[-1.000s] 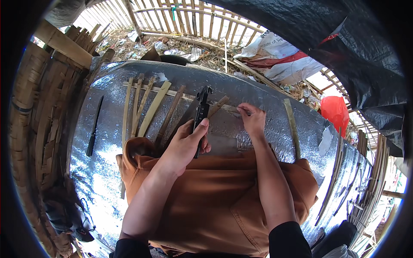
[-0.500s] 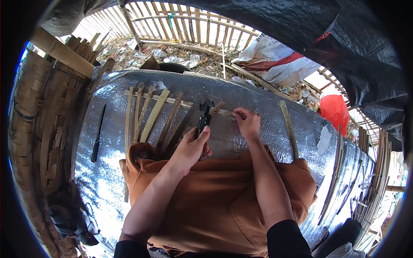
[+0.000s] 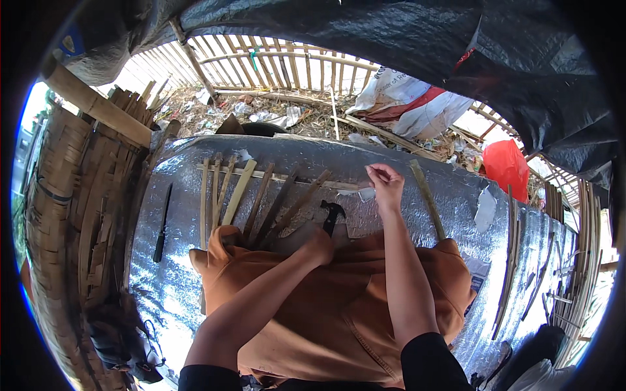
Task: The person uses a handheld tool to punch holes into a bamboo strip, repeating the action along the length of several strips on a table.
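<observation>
My left hand [image 3: 315, 246] is closed around the handle of a black claw hammer [image 3: 334, 210], with most of its fingers hidden. The hammer lies low, close to the brown garment [image 3: 293, 293] spread in front of me. My right hand [image 3: 388, 188] hovers above the silver sheet, thumb and fingertips pinched together; anything between them is too small to make out. Several bamboo slats [image 3: 238, 194] fan out side by side over a thin crosswise strip [image 3: 280, 176], which runs toward my right hand. Their near ends disappear under the garment.
The silver foil sheet [image 3: 456, 195] covers the work surface. A dark-handled knife [image 3: 163, 225] lies at left; a lone slat [image 3: 427, 199] stands apart at right. Stacked bamboo [image 3: 72, 215] borders the left, with a red bag [image 3: 506, 171] at far right and a black tarp [image 3: 391, 29] overhead.
My left hand has brought the hammer down from upright toward the garment. My right hand has risen off the crosswise strip, its fingers still pinched. The view has shifted slightly.
</observation>
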The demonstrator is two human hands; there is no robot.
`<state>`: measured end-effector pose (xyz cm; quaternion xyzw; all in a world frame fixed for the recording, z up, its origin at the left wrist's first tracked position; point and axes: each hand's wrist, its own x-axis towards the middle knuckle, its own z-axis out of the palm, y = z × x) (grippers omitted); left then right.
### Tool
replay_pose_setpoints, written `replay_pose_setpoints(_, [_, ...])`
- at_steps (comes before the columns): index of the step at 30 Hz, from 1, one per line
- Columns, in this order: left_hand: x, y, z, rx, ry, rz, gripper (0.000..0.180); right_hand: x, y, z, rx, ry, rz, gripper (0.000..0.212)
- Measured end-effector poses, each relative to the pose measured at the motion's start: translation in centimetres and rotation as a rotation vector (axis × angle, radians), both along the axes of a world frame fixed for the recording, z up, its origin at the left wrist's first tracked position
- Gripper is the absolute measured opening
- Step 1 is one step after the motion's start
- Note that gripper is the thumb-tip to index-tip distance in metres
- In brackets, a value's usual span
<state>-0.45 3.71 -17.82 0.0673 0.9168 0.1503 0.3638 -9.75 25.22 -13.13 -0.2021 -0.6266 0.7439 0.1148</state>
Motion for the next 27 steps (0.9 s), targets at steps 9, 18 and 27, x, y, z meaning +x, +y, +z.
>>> replay_pose_setpoints(9, [-7.4,4.1,12.0,0.375,0.465,-0.038,0.029,1.7,1.7,1.9,0.201,0.044,0.275,0.012])
replay_pose_setpoints(18, [-8.5,4.5,9.4,0.832,0.618,0.153,0.034,1.7,1.1,1.7,0.040,-0.102,0.418,0.010])
replay_pose_setpoints(27, [-9.1,3.5,8.4,0.690,0.697,0.025,0.029,2.1,-0.2,1.8,0.086,-0.133,0.455,0.014])
